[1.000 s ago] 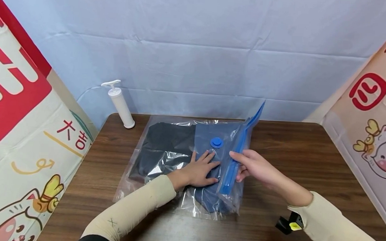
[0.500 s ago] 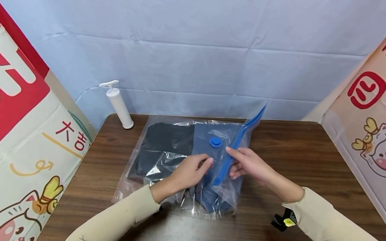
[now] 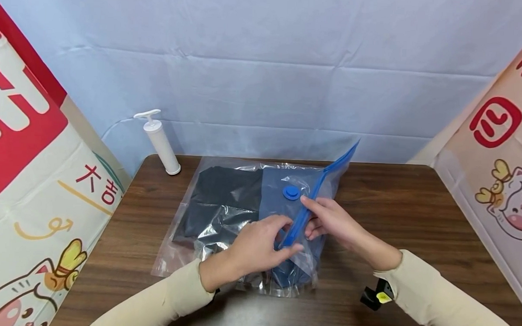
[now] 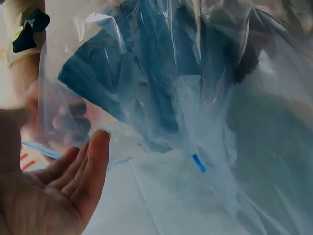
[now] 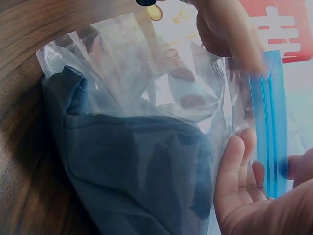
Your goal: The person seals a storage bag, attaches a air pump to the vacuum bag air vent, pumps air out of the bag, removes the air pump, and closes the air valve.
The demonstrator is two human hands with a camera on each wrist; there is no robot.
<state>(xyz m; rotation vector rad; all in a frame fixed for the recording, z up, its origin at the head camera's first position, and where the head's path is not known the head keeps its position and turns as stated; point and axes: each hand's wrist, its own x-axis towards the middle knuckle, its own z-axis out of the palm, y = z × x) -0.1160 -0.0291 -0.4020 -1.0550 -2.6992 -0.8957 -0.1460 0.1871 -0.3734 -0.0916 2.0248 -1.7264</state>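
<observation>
A clear vacuum storage bag [image 3: 167,258] lies on the table with folded black cloth [image 3: 225,185] and blue-grey cloth [image 3: 271,182] inside. A blue round valve [image 3: 291,192] sits on its upper face. The bag's right edge, with a blue zip strip [image 5: 269,127], stands raised and slanted. My right hand [image 3: 334,223] pinches this strip near its middle, thumb on the left side and fingers behind. At the strip's near end, my left hand [image 3: 255,247] has thumb and fingers spread apart around it. In the left wrist view, the left fingers [image 4: 93,176] look nearly straight beside the clear plastic.
A white hand pump [image 3: 163,147] stands at the table's back left corner. Behind the wooden table [image 3: 389,201] hangs a pale blue cloth [image 3: 263,86]. Printed cloths flank it on the left [image 3: 49,175] and right [image 3: 498,166].
My left hand has lifted off the bag's top and moved to the strip's near end. The right hand keeps its pinch, and the strip has tilted left and its near end has come up.
</observation>
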